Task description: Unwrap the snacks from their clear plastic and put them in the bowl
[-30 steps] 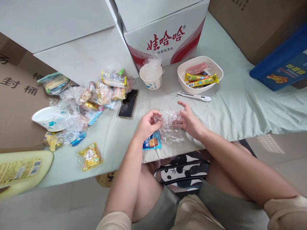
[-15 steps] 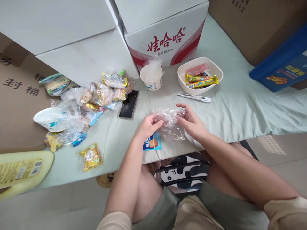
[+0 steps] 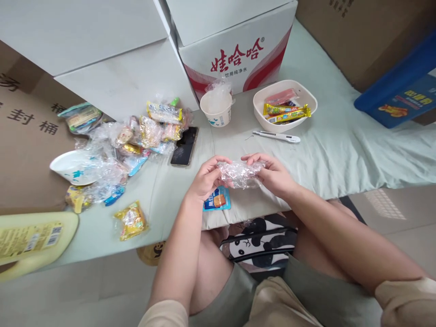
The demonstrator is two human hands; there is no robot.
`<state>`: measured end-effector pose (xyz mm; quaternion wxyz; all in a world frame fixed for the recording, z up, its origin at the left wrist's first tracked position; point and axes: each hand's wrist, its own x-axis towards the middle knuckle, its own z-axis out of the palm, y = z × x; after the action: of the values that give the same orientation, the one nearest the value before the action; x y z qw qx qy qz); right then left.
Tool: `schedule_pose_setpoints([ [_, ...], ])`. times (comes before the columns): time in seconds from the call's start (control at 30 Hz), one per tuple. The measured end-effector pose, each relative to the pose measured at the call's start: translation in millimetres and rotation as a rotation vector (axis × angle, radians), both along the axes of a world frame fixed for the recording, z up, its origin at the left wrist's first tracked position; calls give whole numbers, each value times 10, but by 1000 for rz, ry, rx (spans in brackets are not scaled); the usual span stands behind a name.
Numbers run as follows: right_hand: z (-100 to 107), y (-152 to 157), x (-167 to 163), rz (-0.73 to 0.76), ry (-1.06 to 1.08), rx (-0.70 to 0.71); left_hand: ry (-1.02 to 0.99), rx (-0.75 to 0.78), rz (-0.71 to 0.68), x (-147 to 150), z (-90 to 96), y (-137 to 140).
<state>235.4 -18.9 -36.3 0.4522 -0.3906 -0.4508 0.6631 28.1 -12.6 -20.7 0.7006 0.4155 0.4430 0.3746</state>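
1. We take the white knife (image 3: pixel 276 136) on the pale green cloth (image 3: pixel 334 150) as our landmark; the crinkled clear film (image 3: pixel 241 175) is nearer us than the knife and to its left.
2. Our left hand (image 3: pixel 206 178) has thumb and forefinger closed together on the film's left end.
3. Our right hand (image 3: pixel 275 176), just on our side of the knife, has its thumb and bent fingers clamped on the film's right end (some fingertips are hidden, so we cannot tell how those sit).
4. Nearer us than the knife and to its left, the blue packet (image 3: pixel 218 200) lies just beside our left hand.
5. Just beyond the knife we see the white tray (image 3: pixel 259 117); left of the knife, the phone (image 3: pixel 184 146).
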Motion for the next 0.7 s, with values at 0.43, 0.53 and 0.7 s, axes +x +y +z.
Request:
schedule_pose_setpoints([
  [0.43,1,46,-34,53,-252,-102,204,213,104,-18,-103,61],
  [0.53,0,61,-7,-90,-443,88,362,276,229,-4,-154,91],
  [0.7,15,48,19,-214,-583,296,429,400,273,45,-113,77],
])
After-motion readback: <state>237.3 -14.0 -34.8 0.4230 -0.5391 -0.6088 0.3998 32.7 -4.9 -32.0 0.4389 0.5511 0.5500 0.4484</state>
